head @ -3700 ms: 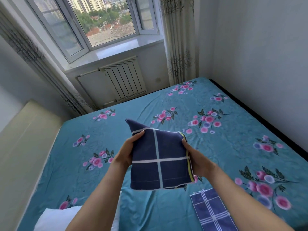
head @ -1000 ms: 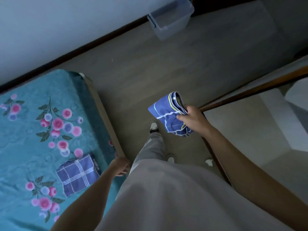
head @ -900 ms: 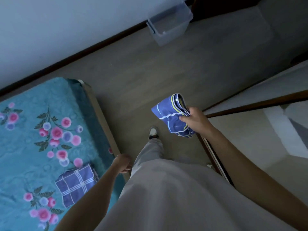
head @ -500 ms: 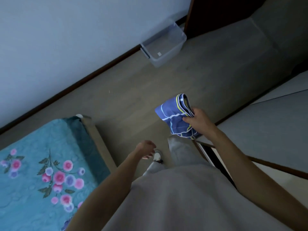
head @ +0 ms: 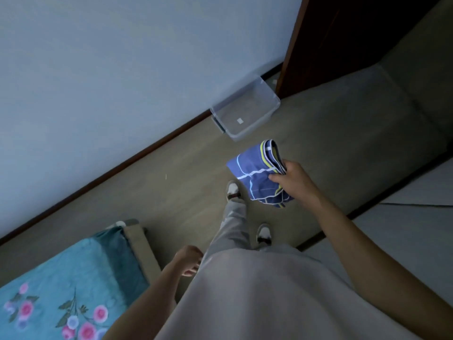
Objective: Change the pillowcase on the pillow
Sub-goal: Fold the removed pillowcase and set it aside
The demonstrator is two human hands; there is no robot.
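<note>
One hand does all the carrying: the right hand [head: 293, 184] is clamped on a folded pillowcase [head: 259, 173], fingers curled round its bunched edge so the folds hold together as it hangs out over the floor [head: 171, 190], clear of the legs. The left hand [head: 187, 263] holds nothing, its fingers loosely curled beside the hip, just off the corner of the bed [head: 73, 273]; I'd guess it simply swings with the stride. A foot is forward, toes toward a clear bin [head: 245, 110] standing against the wall near a dark door [head: 343, 40]. My guess is that this is the old case, bound for that bin. No pillow is in sight from here.
</note>
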